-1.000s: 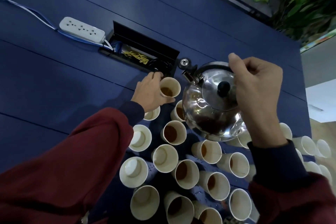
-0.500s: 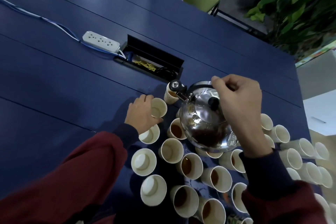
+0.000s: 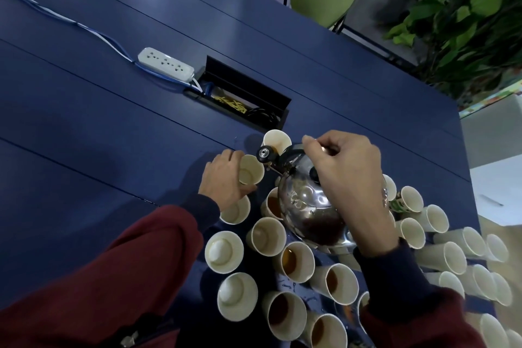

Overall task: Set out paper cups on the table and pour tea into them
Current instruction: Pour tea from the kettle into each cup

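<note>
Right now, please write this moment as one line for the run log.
left hand: grips cup | right hand: holds tilted kettle by handle | spout: near that cup | other cups: some hold tea

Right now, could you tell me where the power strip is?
In the head view, the power strip lies on the blue table at upper left, just left of the open cable box.

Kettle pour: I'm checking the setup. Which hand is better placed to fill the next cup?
Right hand: it grips the kettle handle, spout beside the cup that the left hand holds.
</note>
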{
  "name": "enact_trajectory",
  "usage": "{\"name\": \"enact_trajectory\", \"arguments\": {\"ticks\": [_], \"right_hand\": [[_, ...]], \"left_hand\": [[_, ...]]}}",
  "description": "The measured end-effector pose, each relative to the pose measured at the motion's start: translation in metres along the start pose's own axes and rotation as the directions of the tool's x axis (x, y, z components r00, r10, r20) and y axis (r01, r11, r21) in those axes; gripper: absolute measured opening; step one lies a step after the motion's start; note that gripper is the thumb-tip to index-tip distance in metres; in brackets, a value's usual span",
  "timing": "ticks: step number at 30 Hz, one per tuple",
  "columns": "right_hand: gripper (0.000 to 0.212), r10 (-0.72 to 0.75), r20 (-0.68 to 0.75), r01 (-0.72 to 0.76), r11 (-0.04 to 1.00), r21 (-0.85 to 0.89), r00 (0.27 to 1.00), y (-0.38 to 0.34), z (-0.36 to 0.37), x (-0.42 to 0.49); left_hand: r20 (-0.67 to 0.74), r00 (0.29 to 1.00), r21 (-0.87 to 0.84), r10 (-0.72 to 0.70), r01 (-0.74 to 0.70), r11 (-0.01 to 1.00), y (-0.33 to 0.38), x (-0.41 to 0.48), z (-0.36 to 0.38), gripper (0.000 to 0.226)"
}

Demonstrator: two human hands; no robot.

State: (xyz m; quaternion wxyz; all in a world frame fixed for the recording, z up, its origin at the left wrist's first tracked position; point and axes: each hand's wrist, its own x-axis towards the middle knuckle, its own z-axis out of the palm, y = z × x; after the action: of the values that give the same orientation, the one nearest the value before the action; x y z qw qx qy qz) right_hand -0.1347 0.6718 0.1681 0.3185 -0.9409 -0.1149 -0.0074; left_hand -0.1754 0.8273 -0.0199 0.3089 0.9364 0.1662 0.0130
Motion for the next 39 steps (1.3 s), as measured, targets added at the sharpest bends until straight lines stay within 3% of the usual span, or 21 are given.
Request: {"name": "enact_trajectory", "arguments": {"ticks": [24,39], "right_hand": [[0.030,-0.018,-0.005,0.017,0.995,-0.098,1.000,-0.010,0.006,0.000],[0.039,0.105,-0.121,-0.084,0.982,0.169,0.987,-0.004,-0.014,-0.018]], "left_hand": [[-0.012,0.999,-0.043,0.039,-0.040,0.998,-0.003,0.003,0.003,0.074],[0.038,0.996,-0.027,-0.075,0.076,0.997,-0.010,-0.021,-0.008,0.091]]}}
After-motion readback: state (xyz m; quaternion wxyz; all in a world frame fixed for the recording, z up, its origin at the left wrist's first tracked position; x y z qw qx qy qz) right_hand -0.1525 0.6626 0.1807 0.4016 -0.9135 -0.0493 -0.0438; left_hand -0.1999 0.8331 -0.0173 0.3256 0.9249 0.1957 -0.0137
